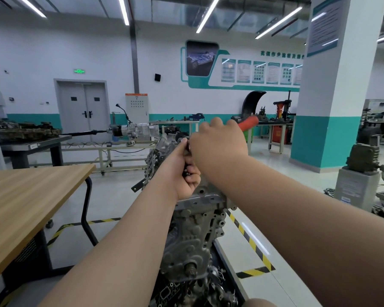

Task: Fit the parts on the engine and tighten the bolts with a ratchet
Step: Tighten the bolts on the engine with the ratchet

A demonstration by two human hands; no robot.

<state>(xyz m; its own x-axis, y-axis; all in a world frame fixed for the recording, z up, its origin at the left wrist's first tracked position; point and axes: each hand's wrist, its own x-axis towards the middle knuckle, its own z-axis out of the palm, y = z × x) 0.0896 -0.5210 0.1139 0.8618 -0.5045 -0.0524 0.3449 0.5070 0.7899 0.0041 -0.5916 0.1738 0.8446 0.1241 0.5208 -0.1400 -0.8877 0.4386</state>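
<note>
A grey metal engine (193,231) stands in front of me, its front face with bolt holes and a crank snout turned toward me. My right hand (217,145) is closed around a ratchet with an orange-red handle (249,123), which sticks out to the upper right. My left hand (182,176) sits just below it at the engine's top, fingers curled around the ratchet's dark head or socket (187,147). The bolt itself is hidden by both hands. A grey cover part (159,156) with a toothed edge stands at the engine's far end.
A wooden-topped table (27,204) stands to my left. Yellow-black floor tape (251,240) runs to the right of the engine. A white-and-teal pillar (333,107) and a grey machine on a pedestal (359,178) stand to the right. Benches with gearbox parts (131,129) line the back.
</note>
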